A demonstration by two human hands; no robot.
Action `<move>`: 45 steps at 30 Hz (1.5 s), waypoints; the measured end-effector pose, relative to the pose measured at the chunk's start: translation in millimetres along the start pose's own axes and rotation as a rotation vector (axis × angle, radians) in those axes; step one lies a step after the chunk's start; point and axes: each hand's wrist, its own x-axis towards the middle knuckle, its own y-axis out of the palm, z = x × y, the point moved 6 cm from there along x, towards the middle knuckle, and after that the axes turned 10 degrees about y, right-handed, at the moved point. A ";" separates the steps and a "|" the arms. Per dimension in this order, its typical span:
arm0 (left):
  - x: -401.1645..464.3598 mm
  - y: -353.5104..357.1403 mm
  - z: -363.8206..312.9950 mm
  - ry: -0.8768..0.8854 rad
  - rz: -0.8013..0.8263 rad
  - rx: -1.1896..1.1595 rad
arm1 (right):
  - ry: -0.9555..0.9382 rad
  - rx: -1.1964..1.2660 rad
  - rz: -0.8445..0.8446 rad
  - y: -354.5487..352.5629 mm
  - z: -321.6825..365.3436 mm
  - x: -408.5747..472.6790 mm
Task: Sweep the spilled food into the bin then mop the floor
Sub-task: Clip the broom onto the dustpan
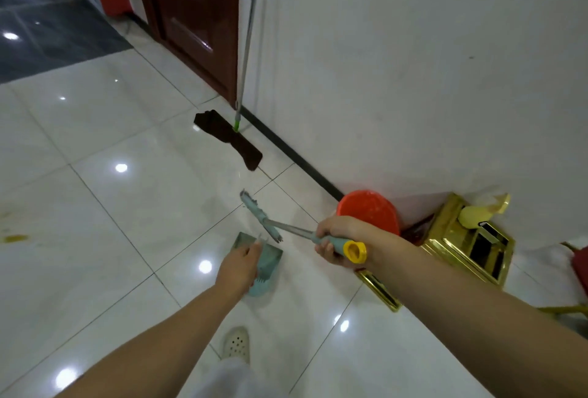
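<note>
R hand (342, 240) has fingers wrapped tight round the teal grip of a short broom (280, 225), yellow end cap toward the camera; metal shaft runs to 10 o'clock, bristle head off the floor. L hand (240, 265) sits over the teal dustpan (264, 265), fingers curled at its handle – looks like a hold, though the grip is partly hidden. Red bin (369, 211) at 1 o'clock of the R hand, by the wall. Mop (234, 138) leans on the wall at 12. Yellowish spill (14, 237) far at 9 on the tile floor (127, 206).
</note>
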 end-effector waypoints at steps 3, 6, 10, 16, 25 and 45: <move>7.4 6.0 9.0 -0.045 0.056 -0.020 | 0.055 0.025 0.002 16.2 9.1 7.6; 10.1 11.1 10.7 -0.045 0.072 -0.005 | 0.074 0.063 0.032 30.1 16.0 7.0; 12.6 18.1 14.7 -0.097 0.117 0.005 | 0.113 0.044 0.049 38.8 21.4 5.1; 11.5 31.7 15.5 -0.111 0.174 0.017 | 0.188 -0.074 -0.016 33.0 22.0 3.2; 2.2 58.7 33.6 -0.518 0.239 -0.289 | 0.152 -0.217 0.029 21.0 18.0 -1.8; -2.9 170.4 45.5 -0.777 0.429 -0.231 | 0.039 -0.343 0.061 -61.7 -65.6 -7.1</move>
